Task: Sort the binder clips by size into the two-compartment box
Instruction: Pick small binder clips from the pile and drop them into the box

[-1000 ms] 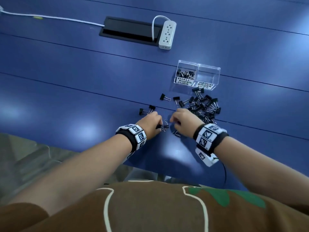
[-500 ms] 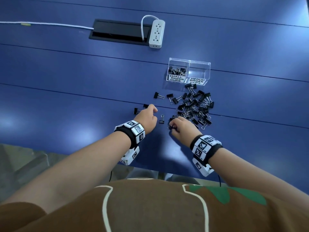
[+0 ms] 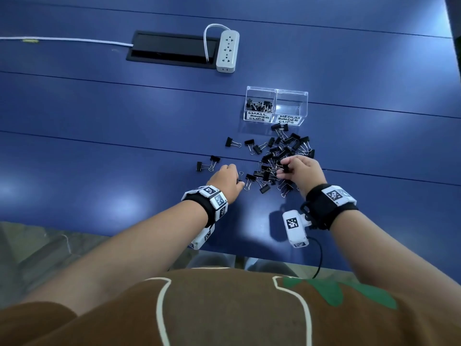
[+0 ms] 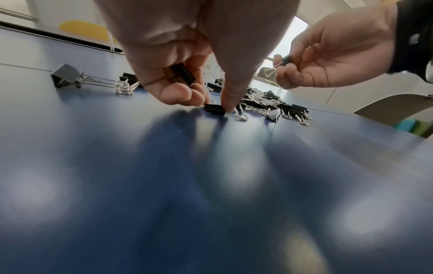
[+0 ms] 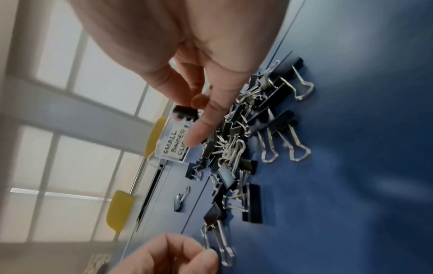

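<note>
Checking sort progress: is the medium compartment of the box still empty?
Empty. The head view shows nothing behind the medium label of the box, while black clips lie in the small side.

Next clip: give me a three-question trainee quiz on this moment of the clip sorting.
1. True or false: the medium compartment holds clips.
2. Which hand pinches a clip lifted off the table? A) left hand B) right hand
3. Fill in: the filled compartment's label reads "____ binder clips".

Key: 1 false; 2 B; 3 small.
</note>
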Tool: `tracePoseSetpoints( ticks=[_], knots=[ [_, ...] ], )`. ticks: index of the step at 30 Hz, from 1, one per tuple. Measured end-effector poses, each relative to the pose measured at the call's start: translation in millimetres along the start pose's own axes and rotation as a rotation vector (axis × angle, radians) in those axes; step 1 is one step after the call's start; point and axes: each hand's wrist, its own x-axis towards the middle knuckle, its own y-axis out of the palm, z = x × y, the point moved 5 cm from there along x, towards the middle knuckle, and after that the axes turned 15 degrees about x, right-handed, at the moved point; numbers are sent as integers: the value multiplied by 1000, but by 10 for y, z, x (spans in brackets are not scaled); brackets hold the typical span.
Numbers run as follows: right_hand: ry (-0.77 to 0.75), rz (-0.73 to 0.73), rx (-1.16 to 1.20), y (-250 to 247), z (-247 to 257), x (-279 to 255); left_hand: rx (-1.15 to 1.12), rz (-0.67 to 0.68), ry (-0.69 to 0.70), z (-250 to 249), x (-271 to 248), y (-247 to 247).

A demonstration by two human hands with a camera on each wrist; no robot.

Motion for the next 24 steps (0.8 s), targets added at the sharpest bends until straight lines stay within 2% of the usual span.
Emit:
tracePoseSetpoints(
  ticks=[4, 10, 14, 16, 20, 24],
  knots=[
    [53, -54, 215, -21, 2, 24, -45, 6, 34, -12, 10, 14],
    [3, -17, 121, -139, -53, 37, -141, -33, 81, -14, 26, 16],
    [-68, -99, -105, -313, -7, 44, -301, -59, 2, 41, 86, -20],
    [-123, -99, -298, -321, 10, 11, -367, -77, -30, 42, 150, -66],
    [-307, 24, -725, -174, 12, -84, -413, -118, -35, -49, 334, -284],
    [-344, 132, -913, -93, -80, -41, -370, -221, 6, -271, 615, -748]
  ],
)
